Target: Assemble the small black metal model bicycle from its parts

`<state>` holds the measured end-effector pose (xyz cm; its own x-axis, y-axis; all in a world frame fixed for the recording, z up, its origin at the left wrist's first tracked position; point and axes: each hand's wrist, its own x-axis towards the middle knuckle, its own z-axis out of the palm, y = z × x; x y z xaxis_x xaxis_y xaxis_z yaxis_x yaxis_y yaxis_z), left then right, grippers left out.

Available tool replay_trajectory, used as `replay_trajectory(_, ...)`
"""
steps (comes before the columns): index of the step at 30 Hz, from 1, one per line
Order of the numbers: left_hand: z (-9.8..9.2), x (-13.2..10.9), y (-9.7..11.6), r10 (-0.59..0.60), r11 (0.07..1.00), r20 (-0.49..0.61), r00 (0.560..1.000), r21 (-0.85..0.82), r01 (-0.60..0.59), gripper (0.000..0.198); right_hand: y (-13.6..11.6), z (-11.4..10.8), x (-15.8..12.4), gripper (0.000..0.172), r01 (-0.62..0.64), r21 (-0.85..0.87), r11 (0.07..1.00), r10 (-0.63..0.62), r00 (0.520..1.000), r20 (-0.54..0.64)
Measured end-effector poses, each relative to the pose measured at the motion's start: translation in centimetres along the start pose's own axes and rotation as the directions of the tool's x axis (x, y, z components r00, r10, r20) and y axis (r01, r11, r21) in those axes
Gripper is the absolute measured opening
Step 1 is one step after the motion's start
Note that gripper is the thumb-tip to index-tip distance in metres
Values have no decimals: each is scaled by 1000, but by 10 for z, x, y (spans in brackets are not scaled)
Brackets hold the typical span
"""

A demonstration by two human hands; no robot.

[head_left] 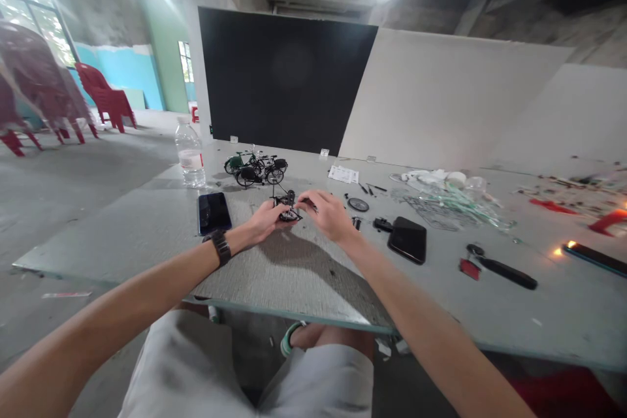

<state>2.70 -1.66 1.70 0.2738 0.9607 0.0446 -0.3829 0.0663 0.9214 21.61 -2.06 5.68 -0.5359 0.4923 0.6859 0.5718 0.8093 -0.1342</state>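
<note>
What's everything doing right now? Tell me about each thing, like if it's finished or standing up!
miniature bicycle, partly built
left hand, holding the bicycle
right hand, fingers pinched together beside the bicycle
two model bicycles, built, standing on the table
water bottle, upright, capped
phone, lying flat, screen dark
red plastic chair, standing upright

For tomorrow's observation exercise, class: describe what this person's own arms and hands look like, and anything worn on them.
Both arms are bare, with no sleeves or gloves. The left arm has a black, chunky, segmented wristband just behind the left hand. The right arm and right hand show nothing worn.
</note>
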Motion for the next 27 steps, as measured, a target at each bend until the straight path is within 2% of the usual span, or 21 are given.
replay_trajectory(4, 2, 2, -1, 127, 988, -83, 988, 95, -119, 20, 2, -4, -3, 35, 14, -212, 977, 6, 996, 91)
replay_trajectory(8, -1, 3, 1, 219, 940, -109, 970, 290, -180, 21, -1, -3, -6, 31, 64, -338, 939, -13, 989, 150)
replay_trajectory(12, -4, 1, 6, 337, 809, -71, 939, 533, -250, 20, -2, -4, -7, 31, 83, -376, 923, -32, 989, 142)
replay_trajectory(15, -6, 1, 8, 441, 685, -59, 896, 667, -294, 17, -1, -4, -8, 32, 85, -347, 934, -45, 991, 123)
replay_trajectory(19, -7, 1, 9, 516, 628, -73, 854, 710, -319, 13, 0, 1, -10, 35, 105, -402, 910, -52, 989, 141)
replay_trajectory(27, 1, -6, 11, 513, 621, -66, 856, 717, -317, 12, -4, 7, -13, 40, 24, -384, 923, 45, 984, 170)
